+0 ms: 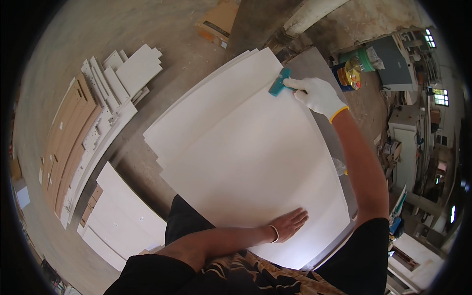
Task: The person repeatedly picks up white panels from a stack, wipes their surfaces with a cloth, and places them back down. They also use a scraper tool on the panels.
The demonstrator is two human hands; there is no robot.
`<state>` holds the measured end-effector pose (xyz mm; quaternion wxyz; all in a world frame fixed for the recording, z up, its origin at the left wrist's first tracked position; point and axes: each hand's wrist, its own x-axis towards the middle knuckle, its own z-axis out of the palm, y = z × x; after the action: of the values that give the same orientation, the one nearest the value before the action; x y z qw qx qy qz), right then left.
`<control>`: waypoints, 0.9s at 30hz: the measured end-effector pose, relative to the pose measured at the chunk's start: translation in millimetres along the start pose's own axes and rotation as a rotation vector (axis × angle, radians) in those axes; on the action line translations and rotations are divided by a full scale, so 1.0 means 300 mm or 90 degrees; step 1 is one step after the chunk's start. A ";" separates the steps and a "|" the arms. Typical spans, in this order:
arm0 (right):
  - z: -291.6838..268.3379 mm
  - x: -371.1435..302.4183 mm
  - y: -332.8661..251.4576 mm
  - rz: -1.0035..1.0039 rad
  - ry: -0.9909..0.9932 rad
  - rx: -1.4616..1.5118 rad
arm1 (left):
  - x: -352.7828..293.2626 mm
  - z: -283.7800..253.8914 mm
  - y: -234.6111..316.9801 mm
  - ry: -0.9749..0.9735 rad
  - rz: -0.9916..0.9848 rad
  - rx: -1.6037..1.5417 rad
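Panels [241, 147], white and broad, lay in a slightly staggered stack in front of the person, their left edges stepping out one past another. At the far right corner of the stack, the right hand [318, 97], in a white glove with a yellow cuff, had its fingers closed around the handle of a wide-headed teal scraper [279, 83]. The tool's head was over the top sheet, close to its edge, though I could not tell whether the blade actually met the surface. The left hand [291, 226], bare, with a pale bracelet [275, 234] at the wrist, was laid palm down on the near part of the same sheet, fingers stretched out and gripping nothing. A grey board [307, 64] showed from beneath the stack on its far right side. Off to the left, white boards [135, 69] and brown boards [69, 142] were spread in an uneven pile on the floor [172, 29]. Beyond the stack sat a cardboard box [216, 22], and to the right, past the glove, a blue and yellow tin [350, 78] stood beside a green bucket [363, 58].
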<state>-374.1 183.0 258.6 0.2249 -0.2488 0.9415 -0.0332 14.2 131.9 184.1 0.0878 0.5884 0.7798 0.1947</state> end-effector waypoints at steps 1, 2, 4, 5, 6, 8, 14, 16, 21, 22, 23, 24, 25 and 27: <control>-0.005 0.013 0.000 -0.014 0.012 0.008 | -0.001 0.009 0.001 0.018 0.000 -0.016; -0.011 0.023 0.000 -0.021 0.016 0.015 | 0.002 0.019 0.001 0.022 -0.007 -0.029; -0.019 0.029 0.005 -0.058 0.021 -0.021 | -0.002 0.028 -0.008 0.014 0.009 -0.042; -0.022 0.023 0.012 -0.089 0.023 -0.068 | -0.005 0.026 -0.014 -0.007 0.024 -0.065; -0.022 0.016 0.019 -0.100 0.024 -0.124 | -0.024 0.021 -0.026 -0.008 0.012 -0.049; -0.012 -0.008 0.031 -0.120 0.033 -0.158 | -0.138 0.009 -0.059 -0.007 0.007 -0.093; 0.022 0.000 0.052 -0.150 0.116 -0.254 | -0.605 -0.095 -0.047 0.065 -0.268 -0.112; 0.026 0.006 0.050 -0.175 0.119 -0.270 | -0.648 -0.110 -0.042 0.069 -0.307 -0.089; 0.047 -0.003 -0.005 -0.209 0.086 -0.304 | -0.638 -0.115 -0.042 0.156 -0.305 -0.060; 0.059 -0.006 -0.028 -0.243 0.110 -0.287 | -0.636 -0.113 -0.043 0.151 -0.302 -0.058; 0.069 -0.005 -0.054 -0.275 0.137 -0.268 | -0.636 -0.110 -0.043 0.145 -0.301 -0.049; 0.084 -0.001 -0.088 -0.284 0.141 -0.227 | -0.640 -0.108 -0.041 0.141 -0.297 -0.035; 0.105 0.006 -0.130 -0.290 0.150 -0.182 | -0.644 -0.106 -0.040 0.140 -0.299 -0.037; 0.135 0.010 -0.215 -0.328 0.161 -0.168 | -0.649 -0.101 -0.037 0.144 -0.298 -0.025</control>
<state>-329.4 127.2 232.3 0.0558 -0.5003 0.8641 0.0022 50.2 -62.0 189.1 0.0539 0.3643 0.8959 0.2486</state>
